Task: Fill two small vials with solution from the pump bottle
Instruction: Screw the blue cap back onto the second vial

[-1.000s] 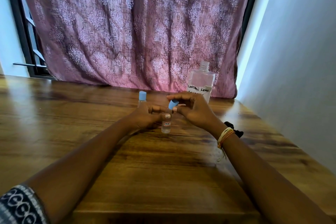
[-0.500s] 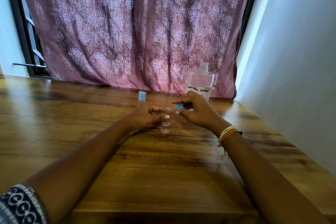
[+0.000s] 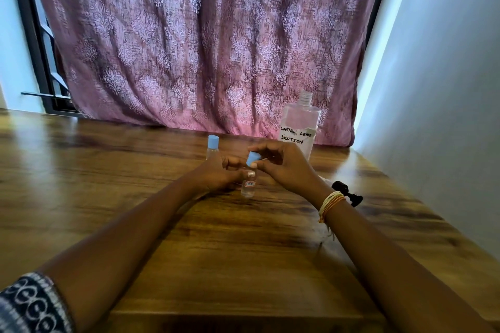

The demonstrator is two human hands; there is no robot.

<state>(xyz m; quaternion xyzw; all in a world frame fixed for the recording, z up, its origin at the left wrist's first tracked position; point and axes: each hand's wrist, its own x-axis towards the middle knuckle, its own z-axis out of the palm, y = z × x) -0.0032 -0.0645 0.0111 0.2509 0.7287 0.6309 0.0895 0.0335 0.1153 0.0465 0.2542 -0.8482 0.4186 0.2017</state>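
Blue cap pinched in the right hand fingers just above the vial the left hand grips on the desk

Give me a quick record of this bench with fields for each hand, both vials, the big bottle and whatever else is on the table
left hand: holds the near vial upright on the table
right hand: pinches a blue cap tilted above the near vial's mouth
near vial: open, clear, small label
far vial: standing, blue cap on, behind the left hand
large bottle: clear, no pump or cap on its neck, handwritten label "contact lens solution"
black part: lying on the table beside the right wrist, partly hidden
liquid levels: cannot tell
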